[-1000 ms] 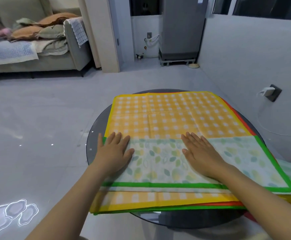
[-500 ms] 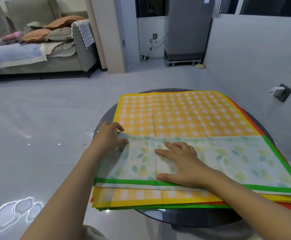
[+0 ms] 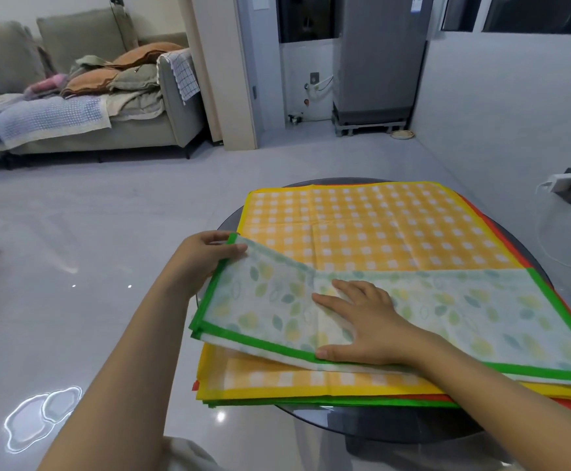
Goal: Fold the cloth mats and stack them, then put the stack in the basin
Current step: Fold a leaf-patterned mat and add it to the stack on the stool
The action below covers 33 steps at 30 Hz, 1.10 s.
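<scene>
Item: leaf-printed, green-bordered cloth mat (image 3: 413,300), folded to a long strip, lying across the lower centre of the frame on top of a yellow-and-white checked cloth mat (image 3: 372,226) and further green- and red-edged mats, all on a round dark glass bench (image 3: 396,426). Change: a second ago both hands lay flat on the strip; now the left hand (image 3: 202,260) has pinched its upper-left corner, fingers (image 3: 233,249) curled round the green edge and lifting it, while the right hand (image 3: 365,321) has shifted to mid-strip, fingers straight and spread, pressing it down. Reading: a crosswise fold looks begun, left end to swing right over the pinned middle. Edges: the pile overhangs the bench rim at the lower left and right. Room: open yellow mat above the strip; bare grey floor to the left. Basin: not in view.
</scene>
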### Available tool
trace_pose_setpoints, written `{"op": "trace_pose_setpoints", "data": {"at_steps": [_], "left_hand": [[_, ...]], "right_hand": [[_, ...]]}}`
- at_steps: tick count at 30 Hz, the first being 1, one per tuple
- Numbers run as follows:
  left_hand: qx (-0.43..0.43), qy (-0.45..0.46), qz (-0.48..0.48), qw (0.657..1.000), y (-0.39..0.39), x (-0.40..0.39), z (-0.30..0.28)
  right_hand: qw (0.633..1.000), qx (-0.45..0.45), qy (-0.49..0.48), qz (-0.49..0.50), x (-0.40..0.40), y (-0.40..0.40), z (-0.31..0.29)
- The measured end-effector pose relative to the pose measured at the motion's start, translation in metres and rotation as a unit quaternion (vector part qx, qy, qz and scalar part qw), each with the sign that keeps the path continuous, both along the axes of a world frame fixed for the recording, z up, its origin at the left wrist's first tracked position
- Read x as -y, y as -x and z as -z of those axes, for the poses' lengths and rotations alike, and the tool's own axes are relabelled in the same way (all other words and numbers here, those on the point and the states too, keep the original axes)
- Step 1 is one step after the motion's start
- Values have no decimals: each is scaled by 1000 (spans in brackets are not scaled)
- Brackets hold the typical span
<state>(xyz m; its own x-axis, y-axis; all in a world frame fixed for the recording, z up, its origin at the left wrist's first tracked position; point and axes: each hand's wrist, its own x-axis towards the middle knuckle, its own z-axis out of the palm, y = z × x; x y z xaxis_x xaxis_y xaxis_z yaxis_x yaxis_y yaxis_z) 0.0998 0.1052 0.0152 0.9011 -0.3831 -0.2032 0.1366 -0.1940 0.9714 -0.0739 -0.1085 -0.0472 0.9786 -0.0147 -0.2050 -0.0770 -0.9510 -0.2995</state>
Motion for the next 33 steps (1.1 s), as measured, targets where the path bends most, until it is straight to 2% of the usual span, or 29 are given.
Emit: {"op": "trace_pose_setpoints", "data": {"at_steps": [3,8,12,15,20,26,33], "left_hand": [[-44,56,24,997,6,8,-14],[-81,69,82,991,12,32,-22],[-107,110,104,983,24,61,-21],[-92,135,103,981,43,88,-24],[-80,160,105,978,70,129,-15],[-97,155,78,980,91,167,12],[-87,68,66,992,109,191,43]], "right_hand": [[1000,7,-26,0,2,2,-4],[982,67,-167,61,19,15,-20],[948,120,-263,135,39,28,-32],[917,159,-317,184,52,39,-35],[860,174,-414,242,67,55,-39],[835,171,-456,255,74,68,-42],[863,133,-393,289,76,72,-38]]}}
